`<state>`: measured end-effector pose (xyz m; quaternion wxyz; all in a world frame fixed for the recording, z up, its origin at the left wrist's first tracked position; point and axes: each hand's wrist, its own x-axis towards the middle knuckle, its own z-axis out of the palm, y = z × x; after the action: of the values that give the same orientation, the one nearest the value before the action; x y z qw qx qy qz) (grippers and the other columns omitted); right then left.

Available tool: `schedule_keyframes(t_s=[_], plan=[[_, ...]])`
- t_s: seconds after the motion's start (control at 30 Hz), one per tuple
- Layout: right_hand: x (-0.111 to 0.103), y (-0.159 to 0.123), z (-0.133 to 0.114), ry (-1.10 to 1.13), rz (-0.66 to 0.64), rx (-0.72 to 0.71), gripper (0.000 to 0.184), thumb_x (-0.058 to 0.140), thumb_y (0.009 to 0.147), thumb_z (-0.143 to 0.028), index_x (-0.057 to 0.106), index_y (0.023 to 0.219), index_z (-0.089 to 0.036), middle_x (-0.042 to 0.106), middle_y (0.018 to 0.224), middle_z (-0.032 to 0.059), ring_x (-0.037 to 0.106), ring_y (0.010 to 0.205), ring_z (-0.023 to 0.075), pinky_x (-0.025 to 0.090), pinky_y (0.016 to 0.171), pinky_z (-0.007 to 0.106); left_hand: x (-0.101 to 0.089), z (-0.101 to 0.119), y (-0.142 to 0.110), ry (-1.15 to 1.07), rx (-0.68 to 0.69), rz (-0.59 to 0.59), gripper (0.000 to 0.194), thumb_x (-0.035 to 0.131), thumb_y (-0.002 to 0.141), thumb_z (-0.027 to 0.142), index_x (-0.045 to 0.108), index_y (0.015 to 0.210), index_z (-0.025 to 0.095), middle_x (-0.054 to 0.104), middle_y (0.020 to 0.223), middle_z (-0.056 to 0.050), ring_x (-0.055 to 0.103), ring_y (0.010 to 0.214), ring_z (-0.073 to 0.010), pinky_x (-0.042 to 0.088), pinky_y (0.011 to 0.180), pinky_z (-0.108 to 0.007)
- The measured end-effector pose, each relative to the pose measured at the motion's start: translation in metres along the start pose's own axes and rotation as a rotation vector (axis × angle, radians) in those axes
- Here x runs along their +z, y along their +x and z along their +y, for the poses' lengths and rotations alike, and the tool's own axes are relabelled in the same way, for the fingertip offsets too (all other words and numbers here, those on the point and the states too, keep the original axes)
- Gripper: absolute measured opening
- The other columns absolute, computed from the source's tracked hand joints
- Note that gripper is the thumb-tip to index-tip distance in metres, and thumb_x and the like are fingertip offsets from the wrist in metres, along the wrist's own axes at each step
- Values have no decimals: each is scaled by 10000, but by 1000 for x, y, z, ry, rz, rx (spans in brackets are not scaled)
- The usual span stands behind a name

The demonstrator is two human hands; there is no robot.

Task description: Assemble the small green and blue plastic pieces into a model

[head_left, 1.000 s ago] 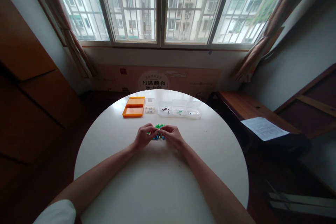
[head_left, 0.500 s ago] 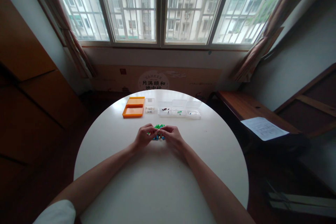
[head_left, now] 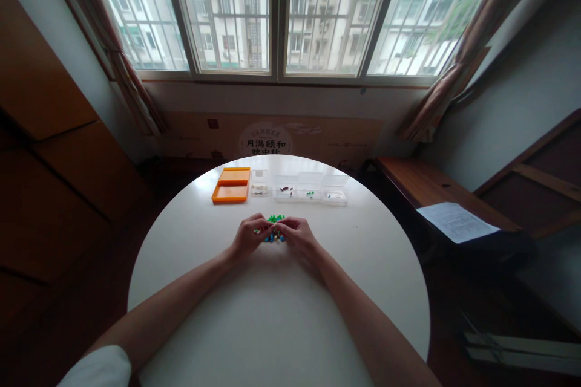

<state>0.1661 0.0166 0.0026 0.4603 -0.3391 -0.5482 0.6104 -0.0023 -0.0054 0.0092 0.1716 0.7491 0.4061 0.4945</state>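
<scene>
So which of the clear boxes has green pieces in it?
The third clear box from the left, between the box with dark pieces and the rightmost box. It's the only clear box showing green pieces.

Pcs [head_left: 275,217] on tbl [head_left: 272,308] — boxes [head_left: 230,193] in row bhd 'em, window [head_left: 236,12] beyond

At your twelve o'clock, dark characters [head_left: 265,144] 月满颐和 over 映中秋 on a tan panel [head_left: 313,142], the lower row cut by the bench [head_left: 281,302] edge, smaller print [head_left: 347,144] there too fine to read, at your two o'clock, a printed sheet [head_left: 458,222], illegible
</scene>
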Motion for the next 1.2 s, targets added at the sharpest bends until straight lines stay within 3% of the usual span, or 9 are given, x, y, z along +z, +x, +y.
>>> schedule_keyframes(t_s=[1.2], plan=[[2, -1, -5, -27, -1, 8, 305, 724, 599, -400, 713, 732, -125, 672, 651, 53, 562, 570, 126, 417, 559, 251, -1, -2, 0, 48, -14, 27, 208, 621, 774, 334, 677, 704, 146, 558, 634, -13, 508, 550, -86, 422, 527, -194]])
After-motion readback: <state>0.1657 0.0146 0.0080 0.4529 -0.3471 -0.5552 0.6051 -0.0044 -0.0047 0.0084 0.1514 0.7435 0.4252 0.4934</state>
